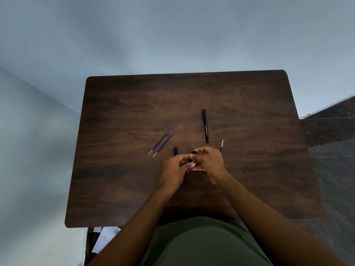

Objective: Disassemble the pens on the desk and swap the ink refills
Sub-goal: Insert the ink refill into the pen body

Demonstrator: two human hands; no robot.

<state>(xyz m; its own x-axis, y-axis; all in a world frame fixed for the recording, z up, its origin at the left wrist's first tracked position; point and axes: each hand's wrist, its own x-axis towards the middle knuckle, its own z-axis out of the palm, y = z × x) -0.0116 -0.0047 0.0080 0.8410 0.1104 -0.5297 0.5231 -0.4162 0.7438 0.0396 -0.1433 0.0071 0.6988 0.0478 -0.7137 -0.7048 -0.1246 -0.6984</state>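
Nearest to the camera is the person's lap in dark green cloth, and from there both forearms reach forward over the brown desk (119, 189). The left hand (173, 172) and the right hand (208, 163) meet at the middle of the desk, the fingers of both curled around one black pen body (192, 156). Only a short part of it shows between the fingers; its far end points away from the person and slightly to the right, so its long axis runs nearly along the line of the hands.

A second black pen piece (175, 151) lies just beyond the left knuckles, nearer to the left hand. Two purple refills (161, 143) lie side by side, well to the left, slanted with the tips far and right. A third refill (221, 145) looks out just behind the right hand, almost upright in the picture; the right hand is nearer to it. One whole black pen (205, 126) lies farther away, apart from the hands, its length running toward and away from the person.

No container is on the desk. I judge that the held body is being opened or closed by twisting.
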